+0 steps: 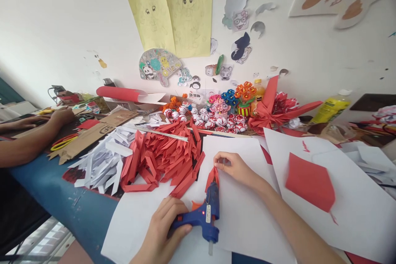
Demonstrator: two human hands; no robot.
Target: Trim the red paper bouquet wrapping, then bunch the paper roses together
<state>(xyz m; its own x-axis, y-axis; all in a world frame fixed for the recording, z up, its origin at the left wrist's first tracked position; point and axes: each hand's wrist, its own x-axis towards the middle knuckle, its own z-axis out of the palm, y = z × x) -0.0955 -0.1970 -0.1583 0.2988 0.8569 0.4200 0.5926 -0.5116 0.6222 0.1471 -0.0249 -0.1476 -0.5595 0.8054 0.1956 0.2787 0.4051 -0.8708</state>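
My left hand [168, 225] is wrapped round the handle of a blue hot glue gun [211, 210]. Its small red light is lit, and a clear glue stick [210, 248] pokes out of the back end. Between the thumb and fingertips of my right hand [230, 165] is the top of a folded red paper piece [211, 176]. The nozzle of the gun meets or overlaps that paper; I cannot tell if they touch. Beyond my left hand lies a heap of folded red paper strips [170, 156], with a pile of white paper strips [105, 159] to its left.
White sheets [247, 210] lie under my hands. A red paper square [311, 181] rests at right. Paper flowers [219, 121], a yellow bottle [331, 107] and a red roll [117, 93] line the wall. At left another person's arm [37, 136] rests near cardboard [95, 134].
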